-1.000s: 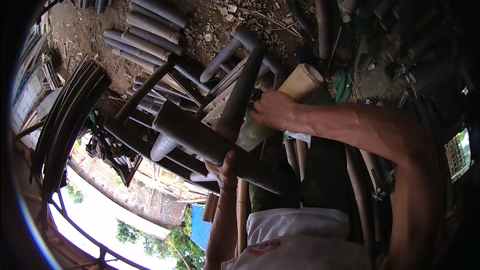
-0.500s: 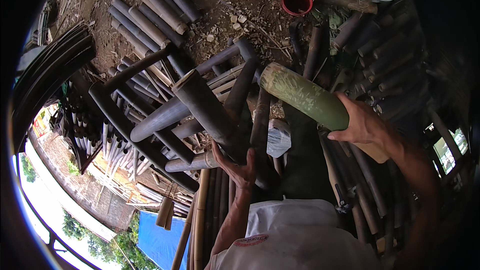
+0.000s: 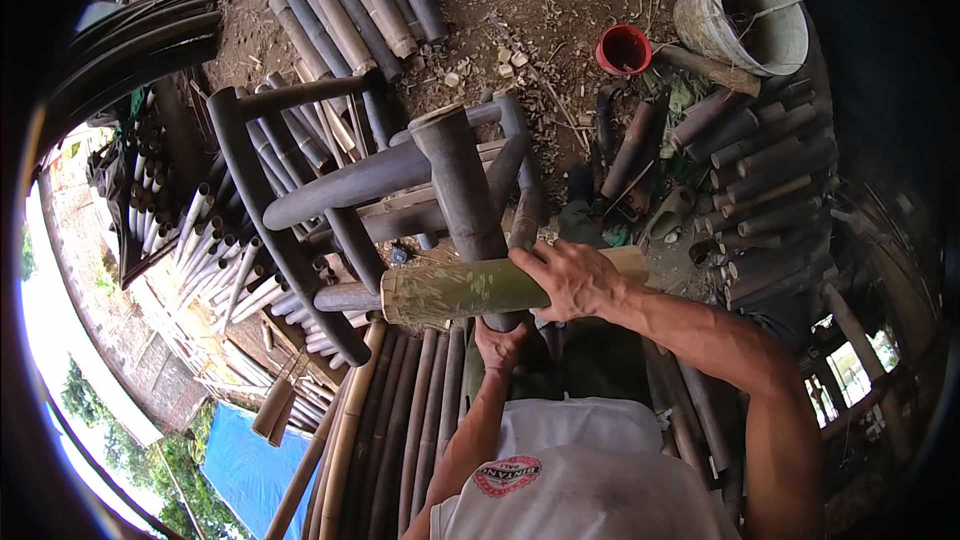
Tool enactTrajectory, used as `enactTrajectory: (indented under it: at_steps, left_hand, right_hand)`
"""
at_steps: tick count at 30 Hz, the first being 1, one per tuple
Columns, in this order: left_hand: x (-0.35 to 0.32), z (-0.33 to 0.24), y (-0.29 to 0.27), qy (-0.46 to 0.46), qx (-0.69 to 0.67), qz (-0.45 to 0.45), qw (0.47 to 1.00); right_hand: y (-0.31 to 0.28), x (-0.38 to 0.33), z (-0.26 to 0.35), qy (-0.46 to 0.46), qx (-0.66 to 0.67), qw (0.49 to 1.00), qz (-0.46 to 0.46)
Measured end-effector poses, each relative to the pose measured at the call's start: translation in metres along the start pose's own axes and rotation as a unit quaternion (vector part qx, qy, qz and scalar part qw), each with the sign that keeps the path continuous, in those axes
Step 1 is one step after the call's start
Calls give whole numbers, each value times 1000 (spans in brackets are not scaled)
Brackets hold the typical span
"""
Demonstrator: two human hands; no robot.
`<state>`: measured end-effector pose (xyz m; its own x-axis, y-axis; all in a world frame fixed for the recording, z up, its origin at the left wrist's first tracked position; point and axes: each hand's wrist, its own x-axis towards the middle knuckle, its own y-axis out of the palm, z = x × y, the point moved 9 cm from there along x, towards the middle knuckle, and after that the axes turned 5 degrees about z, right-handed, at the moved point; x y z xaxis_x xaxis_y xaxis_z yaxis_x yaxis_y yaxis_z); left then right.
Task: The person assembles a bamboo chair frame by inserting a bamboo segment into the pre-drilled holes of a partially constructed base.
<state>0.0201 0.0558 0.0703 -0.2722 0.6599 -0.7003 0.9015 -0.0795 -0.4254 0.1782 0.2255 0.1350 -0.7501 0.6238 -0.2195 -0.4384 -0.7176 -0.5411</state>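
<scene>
My right hand [image 3: 575, 282] is clasped over the green bamboo length [image 3: 460, 287]. The green body extends from the hand toward 9 o'clock; a pale end section shows on the 3 o'clock side. My left hand [image 3: 503, 343], at 7 to 8 o'clock of the right, is wrapped around the lower end of the dark bamboo post [image 3: 460, 185], its fingers partly hidden. The post points just short of 12 o'clock from that hand and passes beneath the green length; contact between the two cannot be confirmed. Referenced to my right hand: dark bamboo frame [image 3: 305, 95], 10 o'clock; bamboo pile [image 3: 770, 160], 2 o'clock; red container [image 3: 610, 40], just past 12; white bucket [image 3: 702, 20], 1 o'clock.
</scene>
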Motion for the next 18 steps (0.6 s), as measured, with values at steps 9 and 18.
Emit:
enactTrajectory:
  at_steps: [9,18]
  left_hand:
    - [8,-8,-7,-3,37,-55,998]
    - [11,3,-4,-31,100,-69,992]
  right_hand:
    - [0,4,-7,43,-10,998,41]
    - [-2,10,-2,69,-20,995,68]
